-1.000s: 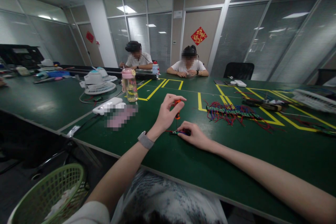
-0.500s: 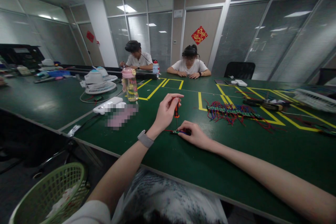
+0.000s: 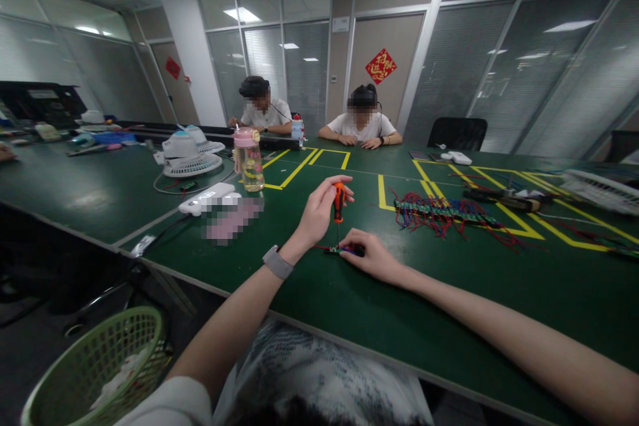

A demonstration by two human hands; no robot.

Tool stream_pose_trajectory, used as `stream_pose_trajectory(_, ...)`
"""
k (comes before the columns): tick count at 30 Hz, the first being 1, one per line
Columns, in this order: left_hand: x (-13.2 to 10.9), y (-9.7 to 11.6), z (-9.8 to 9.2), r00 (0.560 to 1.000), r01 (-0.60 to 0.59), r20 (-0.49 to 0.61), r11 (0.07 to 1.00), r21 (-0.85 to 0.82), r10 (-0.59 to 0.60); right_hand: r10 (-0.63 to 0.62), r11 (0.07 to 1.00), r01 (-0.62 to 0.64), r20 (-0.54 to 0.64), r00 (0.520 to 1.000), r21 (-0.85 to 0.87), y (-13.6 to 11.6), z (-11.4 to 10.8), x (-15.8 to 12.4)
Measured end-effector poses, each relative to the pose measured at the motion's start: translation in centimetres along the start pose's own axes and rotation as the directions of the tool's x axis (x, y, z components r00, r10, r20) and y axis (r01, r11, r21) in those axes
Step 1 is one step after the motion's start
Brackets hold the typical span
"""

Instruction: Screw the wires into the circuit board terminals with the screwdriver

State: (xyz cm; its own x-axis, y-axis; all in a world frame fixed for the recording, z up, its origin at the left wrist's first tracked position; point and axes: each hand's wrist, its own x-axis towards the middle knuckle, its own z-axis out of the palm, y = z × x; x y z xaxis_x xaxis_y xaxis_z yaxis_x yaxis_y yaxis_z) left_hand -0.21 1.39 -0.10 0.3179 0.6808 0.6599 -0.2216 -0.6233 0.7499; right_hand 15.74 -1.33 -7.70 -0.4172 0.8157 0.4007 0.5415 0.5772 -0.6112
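Note:
My left hand point(image 3: 318, 210) holds an orange and black screwdriver point(image 3: 339, 202) upright, with fingers around the top of its handle. The thin shaft points straight down to a small green circuit board point(image 3: 332, 250) lying on the table. At the board's right end my right hand point(image 3: 368, 253) is closed, pinching the board or its wires between thumb and fingertips; exactly what sits between them is partly hidden. A red wire leaves the board to the left, and blue and dark wires show under the right fingers.
To the right lies a row of wired circuit boards point(image 3: 444, 212). A pink-lidded bottle point(image 3: 248, 160), a white power strip point(image 3: 207, 200) and white fans point(image 3: 192, 156) stand to the left. Two people sit across the table point(image 3: 299, 293). A green basket point(image 3: 94, 366) is at lower left.
My left fingers have shifted on the screwdriver, so more of its orange handle shows. My right hand and the circuit board have stayed in place.

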Motion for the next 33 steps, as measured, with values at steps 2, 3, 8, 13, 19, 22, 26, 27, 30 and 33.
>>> stream_pose_trajectory(2, -0.04, 0.06, 0.08, 0.999, -0.019, -0.031, 0.997, 0.07, 0.021, 0.001, 1.0, -0.001, -0.001, 1.0, -0.001, -0.04, -0.02, -0.01)
stream_pose_trajectory(3, -0.08, 0.13, 0.13, 0.998, -0.031, -0.058, 0.991, 0.127, 0.038, 0.001, 1.0, -0.001, 0.001, 1.0, 0.0, -0.06, -0.04, -0.01)
stream_pose_trajectory(8, -0.2, 0.18, 0.22, 0.992, -0.048, -0.111, 0.987, 0.155, 0.065, -0.004, 1.0, 0.004, 0.003, 1.0, 0.014, -0.16, -0.08, -0.02)
stream_pose_trajectory(13, -0.07, -0.19, 0.16, 0.999, -0.035, -0.023, 0.999, 0.003, 0.035, -0.008, 1.0, 0.008, 0.001, 1.0, 0.005, -0.1, -0.05, 0.02)
stream_pose_trajectory(19, -0.02, 0.04, 0.3, 1.0, -0.009, 0.012, 1.0, 0.005, 0.009, -0.014, 1.0, 0.014, -0.009, 1.0, 0.004, 0.01, 0.04, 0.01)
stream_pose_trajectory(22, -0.09, 0.01, 0.17, 0.992, -0.06, -0.098, 0.984, 0.167, 0.077, -0.011, 1.0, 0.011, -0.009, 1.0, 0.009, 0.04, 0.07, 0.0)
stream_pose_trajectory(26, -0.14, 0.07, 0.01, 0.985, -0.084, -0.131, 0.972, 0.217, 0.115, -0.008, 1.0, 0.008, -0.003, 1.0, 0.009, 0.04, 0.05, -0.01)
stream_pose_trajectory(27, -0.14, 0.09, 0.03, 0.99, -0.075, -0.104, 0.985, 0.156, 0.092, -0.008, 1.0, 0.008, -0.004, 1.0, 0.011, 0.04, 0.04, -0.01)
stream_pose_trajectory(30, -0.17, 0.03, 0.13, 0.999, -0.03, -0.045, 0.999, -0.023, 0.029, -0.009, 1.0, 0.009, -0.002, 1.0, 0.018, 0.05, 0.03, -0.03)
stream_pose_trajectory(33, -0.23, -0.13, 0.09, 0.993, -0.047, -0.108, 0.995, 0.083, 0.056, -0.01, 1.0, 0.01, 0.0, 1.0, 0.018, 0.06, 0.02, -0.03)
